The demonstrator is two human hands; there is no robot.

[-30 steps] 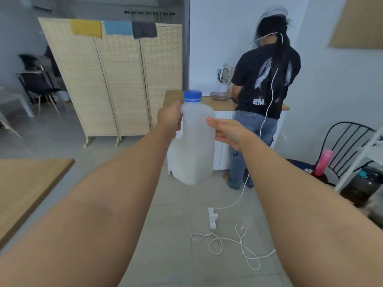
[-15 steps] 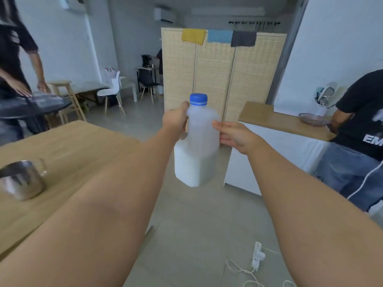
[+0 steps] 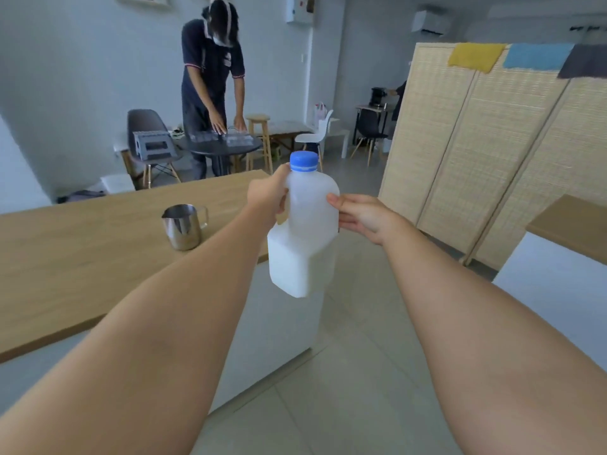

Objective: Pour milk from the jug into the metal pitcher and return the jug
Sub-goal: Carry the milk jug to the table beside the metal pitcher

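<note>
A translucent plastic milk jug with a blue cap hangs upright in the air in front of me, about half full of milk. My left hand grips its handle side near the neck. My right hand rests flat against the jug's right shoulder, fingers touching it. The metal pitcher stands upright on the wooden table, to the left of the jug, its handle pointing right. The jug is past the table's right edge, above the floor.
A person leans over a round dark table at the back, with chairs and a stool around it. A woven folding screen stands to the right, cloths draped on top. A second wooden counter is at the far right.
My view has swung left: the wooden table and pitcher have come toward the centre and the person at the counter has left the frame. Both hands stay on the jug.
</note>
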